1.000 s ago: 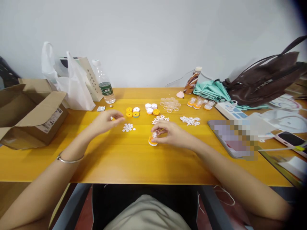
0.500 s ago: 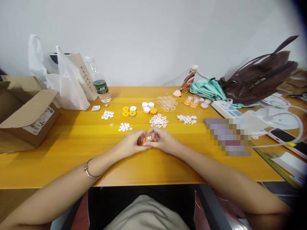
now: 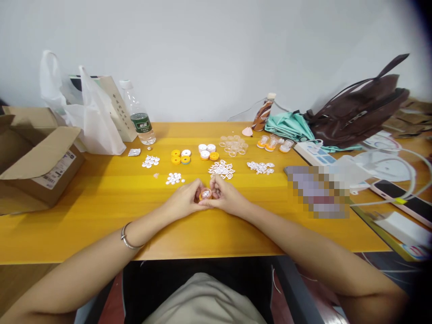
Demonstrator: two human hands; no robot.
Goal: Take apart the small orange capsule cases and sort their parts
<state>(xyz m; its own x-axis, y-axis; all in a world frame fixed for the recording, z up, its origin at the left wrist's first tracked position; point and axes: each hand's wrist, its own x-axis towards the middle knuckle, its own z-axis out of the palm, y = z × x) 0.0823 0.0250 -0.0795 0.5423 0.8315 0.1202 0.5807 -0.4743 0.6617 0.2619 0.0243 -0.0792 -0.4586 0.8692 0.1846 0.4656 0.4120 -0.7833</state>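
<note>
Both hands meet over the table's front half around a small round orange piece with a clear rim and a white centre (image 3: 205, 194). My left hand (image 3: 185, 197) grips it from the left between thumb and curled fingers. From the other side my right hand (image 3: 228, 196) has its thumb along the piece's near edge, its fingers curled beside it. Beyond the hands lie white leaf-shaped pieces (image 3: 221, 169), small white discs (image 3: 174, 178), yellow and white round cases (image 3: 180, 156), more such cases (image 3: 208, 152) and clear rings (image 3: 233, 145).
A cardboard box (image 3: 40, 166), white plastic bag (image 3: 94, 121) and water bottle (image 3: 140, 117) stand left. Rightward are a drink bottle (image 3: 263, 114), green cloth bundle (image 3: 288, 126), brown bag (image 3: 361, 112), power strip (image 3: 313, 155), blurred flat object (image 3: 317, 193) and phone (image 3: 403, 198).
The right fingers have lifted slightly off the round piece, so more of its top shows. The whole view has shifted a little.
</note>
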